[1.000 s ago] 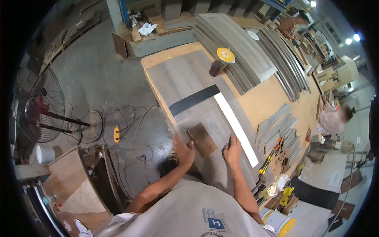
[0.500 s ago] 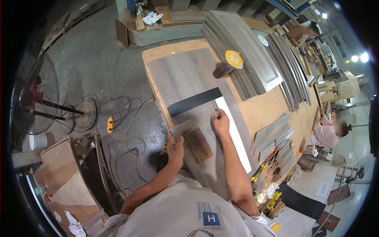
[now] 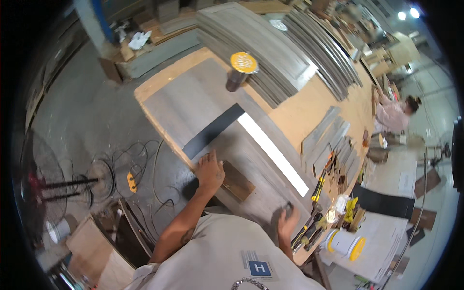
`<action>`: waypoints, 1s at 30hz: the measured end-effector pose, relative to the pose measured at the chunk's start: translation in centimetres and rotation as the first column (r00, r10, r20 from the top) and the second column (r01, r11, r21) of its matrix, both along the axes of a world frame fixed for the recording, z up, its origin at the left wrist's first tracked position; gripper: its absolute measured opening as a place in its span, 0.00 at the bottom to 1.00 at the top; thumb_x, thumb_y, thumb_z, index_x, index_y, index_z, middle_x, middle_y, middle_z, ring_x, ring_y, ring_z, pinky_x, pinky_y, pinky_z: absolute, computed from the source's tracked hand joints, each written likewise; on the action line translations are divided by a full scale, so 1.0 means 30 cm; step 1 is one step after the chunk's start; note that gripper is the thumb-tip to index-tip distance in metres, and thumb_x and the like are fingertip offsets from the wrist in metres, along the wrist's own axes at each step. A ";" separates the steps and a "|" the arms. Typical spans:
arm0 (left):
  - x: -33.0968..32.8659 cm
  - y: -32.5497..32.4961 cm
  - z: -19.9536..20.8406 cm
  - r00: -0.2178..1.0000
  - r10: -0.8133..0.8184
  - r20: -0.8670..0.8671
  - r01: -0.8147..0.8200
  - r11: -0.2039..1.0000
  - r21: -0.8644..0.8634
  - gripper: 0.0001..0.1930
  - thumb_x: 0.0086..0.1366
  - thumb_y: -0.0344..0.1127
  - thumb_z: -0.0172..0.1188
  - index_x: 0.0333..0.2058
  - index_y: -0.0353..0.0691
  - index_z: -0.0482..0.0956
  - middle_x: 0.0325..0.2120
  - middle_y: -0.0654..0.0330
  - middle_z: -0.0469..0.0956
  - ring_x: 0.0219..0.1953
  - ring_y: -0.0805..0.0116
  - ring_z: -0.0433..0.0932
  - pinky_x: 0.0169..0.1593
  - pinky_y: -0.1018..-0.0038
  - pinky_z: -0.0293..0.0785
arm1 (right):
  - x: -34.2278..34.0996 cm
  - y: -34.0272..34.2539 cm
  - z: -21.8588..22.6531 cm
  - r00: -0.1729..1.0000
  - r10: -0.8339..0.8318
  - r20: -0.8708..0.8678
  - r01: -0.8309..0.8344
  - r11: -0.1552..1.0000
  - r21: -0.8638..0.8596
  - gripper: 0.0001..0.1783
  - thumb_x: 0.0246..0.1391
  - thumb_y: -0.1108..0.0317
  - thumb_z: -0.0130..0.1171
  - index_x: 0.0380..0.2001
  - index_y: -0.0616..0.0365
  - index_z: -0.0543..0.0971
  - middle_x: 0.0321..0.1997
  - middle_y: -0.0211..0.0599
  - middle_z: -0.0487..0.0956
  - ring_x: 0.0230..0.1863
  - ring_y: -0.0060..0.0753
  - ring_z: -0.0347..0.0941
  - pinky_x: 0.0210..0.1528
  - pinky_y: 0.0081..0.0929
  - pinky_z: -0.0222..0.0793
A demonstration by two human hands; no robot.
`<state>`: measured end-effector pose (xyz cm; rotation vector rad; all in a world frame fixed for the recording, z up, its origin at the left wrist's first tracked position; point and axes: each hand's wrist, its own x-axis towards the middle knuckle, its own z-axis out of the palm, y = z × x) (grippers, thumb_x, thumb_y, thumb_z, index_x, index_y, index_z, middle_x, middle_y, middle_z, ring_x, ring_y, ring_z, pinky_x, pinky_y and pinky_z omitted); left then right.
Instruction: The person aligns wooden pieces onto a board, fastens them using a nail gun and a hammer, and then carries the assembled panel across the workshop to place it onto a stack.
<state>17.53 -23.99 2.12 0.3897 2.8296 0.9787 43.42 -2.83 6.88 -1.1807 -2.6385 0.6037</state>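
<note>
A grey wood-grain panel (image 3: 256, 188) lies slantwise in front of me on a larger grey board (image 3: 188, 94). Its far left side shows a black strip (image 3: 212, 131), its far right side a long white strip (image 3: 273, 153). On the panel rests a brown wooden block (image 3: 239, 181). My left hand (image 3: 210, 172) lies open at the panel's left corner, fingers stretched out, right beside the block. At the panel's near right part is my right hand (image 3: 288, 222), slightly blurred, thumb and fingers apart with nothing visible in them.
A dark cup with a yellow lid (image 3: 243, 63) stands beyond the panel. Stacked grey door panels (image 3: 256, 43) lie farther back. To the right are grey strips (image 3: 326, 133), a yellow-black cutter (image 3: 319, 186) and a white bucket (image 3: 344, 243). A fan (image 3: 43, 183) and cables are on the left.
My right hand has left the white strip and come back toward me, its fingers opening. My left hand has gone from the panel's side onto its corner. The view has turned.
</note>
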 end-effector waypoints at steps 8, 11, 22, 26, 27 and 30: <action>-0.020 -0.063 0.138 0.986 -0.105 0.129 0.117 0.990 -0.085 0.27 0.63 0.39 0.54 0.56 0.26 0.64 0.43 0.36 0.75 0.46 0.37 0.74 0.50 0.53 0.69 | 0.420 -0.155 -0.095 0.781 -0.597 0.184 0.592 0.801 0.087 0.37 0.45 0.65 0.66 0.56 0.75 0.64 0.56 0.66 0.68 0.59 0.62 0.63 0.63 0.45 0.57; -0.009 -0.137 0.167 0.979 -0.125 0.161 0.154 0.971 -0.184 0.28 0.64 0.40 0.53 0.56 0.26 0.63 0.42 0.35 0.76 0.44 0.36 0.75 0.48 0.53 0.71 | 0.394 -0.173 -0.069 0.666 -0.721 0.192 0.720 0.688 0.090 0.36 0.45 0.64 0.65 0.54 0.75 0.66 0.52 0.67 0.71 0.56 0.63 0.66 0.60 0.46 0.60; -0.010 -0.102 0.238 0.968 -0.146 0.206 0.203 0.934 -0.293 0.31 0.66 0.46 0.52 0.56 0.22 0.64 0.38 0.30 0.76 0.44 0.33 0.75 0.50 0.53 0.70 | 0.376 -0.077 0.018 0.586 -0.697 0.413 0.777 0.628 -0.043 0.29 0.46 0.59 0.65 0.47 0.71 0.76 0.45 0.63 0.78 0.50 0.59 0.74 0.54 0.42 0.68; -0.012 -0.116 0.227 0.974 -0.088 0.210 0.147 0.948 -0.281 0.31 0.65 0.48 0.52 0.55 0.22 0.65 0.39 0.30 0.76 0.44 0.34 0.75 0.50 0.52 0.70 | 0.376 -0.055 0.059 0.619 -0.605 0.502 0.717 0.695 -0.047 0.30 0.44 0.54 0.67 0.45 0.68 0.78 0.44 0.61 0.79 0.49 0.57 0.75 0.52 0.42 0.70; -0.016 -0.109 0.217 0.970 -0.088 0.229 0.154 0.945 -0.289 0.31 0.65 0.48 0.52 0.55 0.22 0.65 0.39 0.30 0.76 0.44 0.34 0.75 0.50 0.52 0.70 | 0.363 -0.046 0.076 0.601 -0.576 0.555 0.718 0.694 -0.057 0.32 0.44 0.52 0.67 0.45 0.68 0.78 0.44 0.60 0.79 0.49 0.56 0.75 0.52 0.42 0.70; 0.006 -0.117 0.188 0.977 -0.102 0.189 0.147 0.959 -0.242 0.30 0.65 0.48 0.53 0.55 0.25 0.66 0.40 0.31 0.75 0.46 0.35 0.75 0.50 0.53 0.70 | 0.362 -0.025 0.093 0.615 -0.549 0.566 0.684 0.729 -0.037 0.29 0.44 0.50 0.67 0.39 0.68 0.80 0.40 0.60 0.80 0.46 0.57 0.77 0.48 0.44 0.71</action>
